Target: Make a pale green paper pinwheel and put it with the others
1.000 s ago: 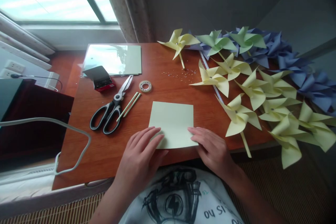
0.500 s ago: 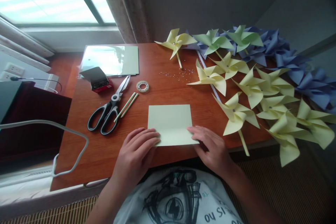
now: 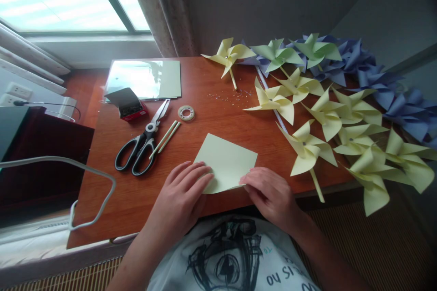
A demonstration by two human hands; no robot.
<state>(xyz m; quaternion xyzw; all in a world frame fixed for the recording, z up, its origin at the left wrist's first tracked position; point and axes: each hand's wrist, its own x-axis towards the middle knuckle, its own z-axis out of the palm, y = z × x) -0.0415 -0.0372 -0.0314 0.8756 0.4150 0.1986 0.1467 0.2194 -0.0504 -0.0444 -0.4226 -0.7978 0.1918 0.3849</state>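
A pale green-yellow sheet of paper [image 3: 227, 163] lies turned at an angle on the table in front of me. My left hand [image 3: 186, 188] rests on its left side, fingers stretched out flat over the edge and the thumb hidden. At the right, my right hand [image 3: 268, 188] pinches the sheet's near right corner between fingers and thumb, and the near edge there looks slightly raised. Left of the sheet lie two thin pale paper sticks [image 3: 165, 138], black-handled scissors [image 3: 145, 138] with open blades, and a roll of tape [image 3: 186, 113].
An open red box [image 3: 131, 109] and a shiny-covered stack of paper [image 3: 146, 79] stand at the back left. Several yellow pinwheels [image 3: 305, 143], green pinwheels [image 3: 278, 54] and blue pinwheels [image 3: 409, 107] spread over the right side. Tiny beads [image 3: 235, 96] lie scattered mid-table. A white cable [image 3: 109, 191] crosses the left edge.
The sheet has turned clockwise from lying square to lying at an angle. My right hand has shifted slightly left with its corner, and my left hand has moved slightly right.
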